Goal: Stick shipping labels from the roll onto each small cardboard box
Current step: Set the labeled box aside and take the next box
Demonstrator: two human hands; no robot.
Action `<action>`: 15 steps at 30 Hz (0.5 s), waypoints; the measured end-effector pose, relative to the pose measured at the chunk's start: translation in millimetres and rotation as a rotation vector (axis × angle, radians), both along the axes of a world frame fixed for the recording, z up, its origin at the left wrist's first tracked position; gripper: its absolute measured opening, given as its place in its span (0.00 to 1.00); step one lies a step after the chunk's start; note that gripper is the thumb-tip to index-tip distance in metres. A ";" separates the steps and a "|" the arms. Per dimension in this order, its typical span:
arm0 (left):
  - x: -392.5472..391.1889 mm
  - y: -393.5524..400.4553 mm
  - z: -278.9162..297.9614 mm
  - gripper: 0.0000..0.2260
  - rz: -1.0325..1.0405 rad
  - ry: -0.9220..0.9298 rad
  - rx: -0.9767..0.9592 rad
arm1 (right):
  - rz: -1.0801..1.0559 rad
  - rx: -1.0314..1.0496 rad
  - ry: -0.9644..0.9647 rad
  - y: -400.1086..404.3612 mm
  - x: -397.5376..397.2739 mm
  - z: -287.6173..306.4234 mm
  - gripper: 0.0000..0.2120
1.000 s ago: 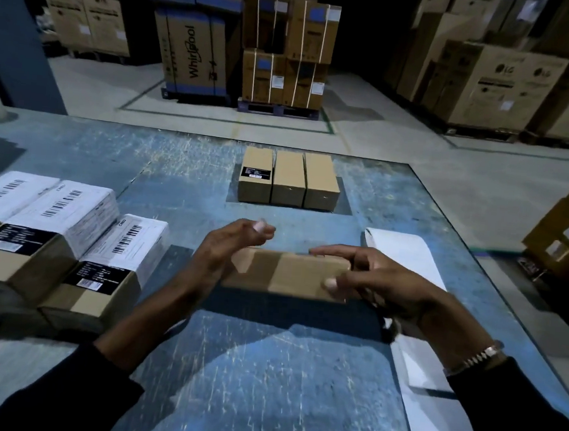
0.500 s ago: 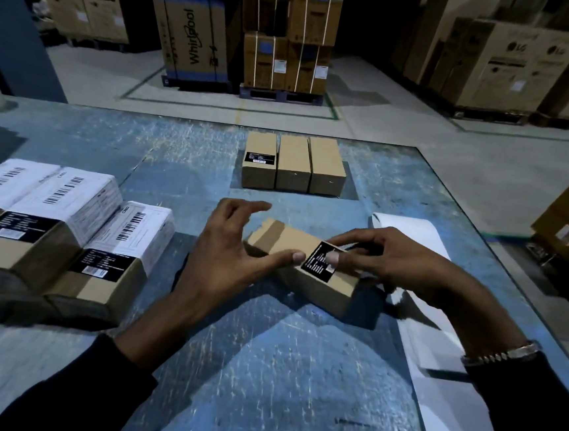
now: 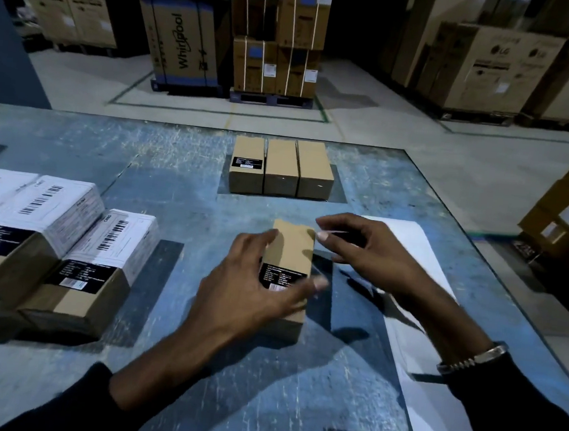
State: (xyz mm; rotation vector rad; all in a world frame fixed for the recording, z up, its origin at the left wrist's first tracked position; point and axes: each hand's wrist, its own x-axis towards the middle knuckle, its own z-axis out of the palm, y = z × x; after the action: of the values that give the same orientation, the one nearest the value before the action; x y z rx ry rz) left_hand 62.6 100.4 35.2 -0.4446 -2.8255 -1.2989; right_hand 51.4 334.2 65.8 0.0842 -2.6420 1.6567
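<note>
head view: a small brown cardboard box [image 3: 290, 250] with a black printed label [image 3: 279, 278] lies on the scuffed blue desk [image 3: 176, 178]. the left hand [image 3: 249, 291] grips it, thumb across the label. the right hand [image 3: 369, 253] hovers just beside its far end, fingers loosely curled and holding nothing, above the white label strip [image 3: 408, 236]. three more small boxes [image 3: 282, 167] stand in a row beyond, the leftmost labelled.

The brand name "Whirlpool" is running vertically up the tall carton [image 3: 185, 40] standing on the far floor, left of centre. The "LG" logo is showing on the large cartons [image 3: 503, 62] stacked at far right. Black labels [image 3: 279, 276] and white barcode labels [image 3: 113, 231] on the small boxes on the table are carrying print too small to read.
</note>
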 end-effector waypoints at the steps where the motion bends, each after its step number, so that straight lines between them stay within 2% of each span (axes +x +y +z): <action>1: 2.3 5.3 -2.9 0.54 -0.052 0.026 -0.073 | 0.022 0.012 0.001 -4.0 -1.9 -4.6 0.18; 3: -1.4 7.8 -4.9 0.57 -0.139 0.041 -0.083 | 0.035 0.053 -0.015 -9.8 -4.1 -10.6 0.21; 6: -18.0 -11.6 -1.8 0.50 -0.290 -0.043 0.038 | -0.023 0.080 0.015 -7.1 -4.9 -11.0 0.14; 9: -36.5 -39.0 6.0 0.51 -0.428 -0.110 0.014 | -0.047 0.133 -0.001 6.4 -0.2 3.3 0.09; 12: -48.3 -53.5 8.1 0.46 -0.352 0.012 -0.058 | 0.062 0.051 -0.130 18.5 5.8 15.6 0.16; 15: -49.1 -54.5 7.2 0.39 -0.363 0.084 -0.042 | 0.104 0.057 -0.200 22.9 6.0 16.8 0.22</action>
State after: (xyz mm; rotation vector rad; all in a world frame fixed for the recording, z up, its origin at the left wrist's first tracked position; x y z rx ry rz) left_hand 13.6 45.9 42.3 -1.0269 -2.7943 -1.2303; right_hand 57.4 357.0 82.6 0.0600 -2.8785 1.7044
